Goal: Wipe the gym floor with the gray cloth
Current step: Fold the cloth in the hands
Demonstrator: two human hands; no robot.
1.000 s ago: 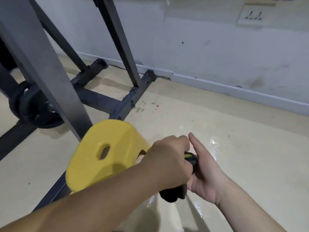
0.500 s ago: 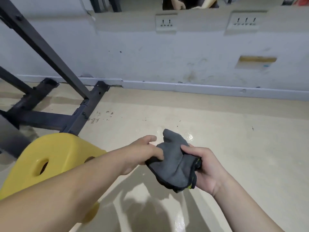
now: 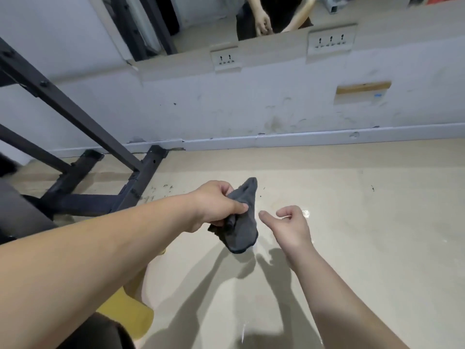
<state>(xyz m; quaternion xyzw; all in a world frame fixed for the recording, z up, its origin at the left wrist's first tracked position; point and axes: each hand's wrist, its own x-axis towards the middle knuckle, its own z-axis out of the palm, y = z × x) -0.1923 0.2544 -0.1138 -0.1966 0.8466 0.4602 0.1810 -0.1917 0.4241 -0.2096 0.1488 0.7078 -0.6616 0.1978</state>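
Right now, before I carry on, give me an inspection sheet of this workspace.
Surface: beige gym floor, dark specks, a shiny wet patch.
Job's things: gray cloth, bunched, off the floor.
Clutter: yellow object, partly hidden by an arm.
Grippers: left hand grips the cloth; right hand loosely curled, holds nothing.
Cables: nothing seen.
Surroundings: black metal frame, scuffed wall with sockets, mirror above.

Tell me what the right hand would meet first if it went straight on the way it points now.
Most likely the gray cloth, which hangs from the left hand just past the thumb of the right hand. Depth is unclear, so it might slip beside it.
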